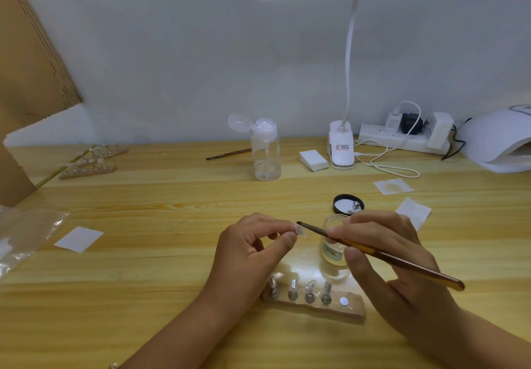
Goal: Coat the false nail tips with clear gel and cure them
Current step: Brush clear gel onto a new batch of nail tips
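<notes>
My left hand [253,246] pinches a small clear false nail tip [300,230] on its stand between thumb and forefinger. My right hand [388,256] grips a brown-handled gel brush [382,255], and its dark bristle end touches the tip. Just behind the brush stands an open clear gel jar [334,249], partly hidden by my right fingers. Its black lid [348,204] lies further back. Below my hands a wooden holder [316,304] carries several nail tips on metal stands, with one free magnet spot at its right end.
A white curing lamp [497,141] sits at the far right beside a power strip [402,139]. A pump bottle [265,150], a desk lamp clip [340,146], a second brush [228,154], white wipes [79,239] and more nail holders [89,163] lie around the wooden table.
</notes>
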